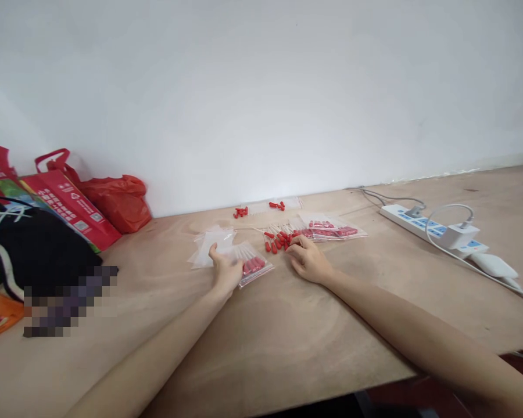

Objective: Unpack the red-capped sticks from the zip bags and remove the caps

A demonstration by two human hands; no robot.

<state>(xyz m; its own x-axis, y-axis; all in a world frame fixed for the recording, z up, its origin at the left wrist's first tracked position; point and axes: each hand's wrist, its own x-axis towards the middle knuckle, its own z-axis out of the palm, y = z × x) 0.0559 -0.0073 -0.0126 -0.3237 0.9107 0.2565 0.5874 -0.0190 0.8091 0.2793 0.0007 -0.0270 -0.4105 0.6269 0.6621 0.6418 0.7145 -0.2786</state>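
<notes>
Far left of the tabletop (pixel 265 354) there's a black cloth bag (pixel 47 249) with white stripes, then a red printed shopping bag (pixel 76 203) and a crinkly red plastic bag (pixel 117 203) by the wall. Next come some flat see-through bags (pixel 207 241), spread overlapping just beyond the left hand (pixel 226 271). That hand's thumb sticks up away from the fingers, which are at the edge of a filled bag (pixel 255 265) of red-tipped sticks; can't tell if they're pinching it tbh. Just past that is the loose pile of red-tipped sticks (pixel 280 239), with the right hand (pixel 309 261) curled at its near right side, fingertips at the red ends, but no telling if it's gripping any. Then more packed bags (pixel 346 231) behind that hand, and a white power strip (pixel 401 216) with an adapter (pixel 457 235) plugged in
</notes>
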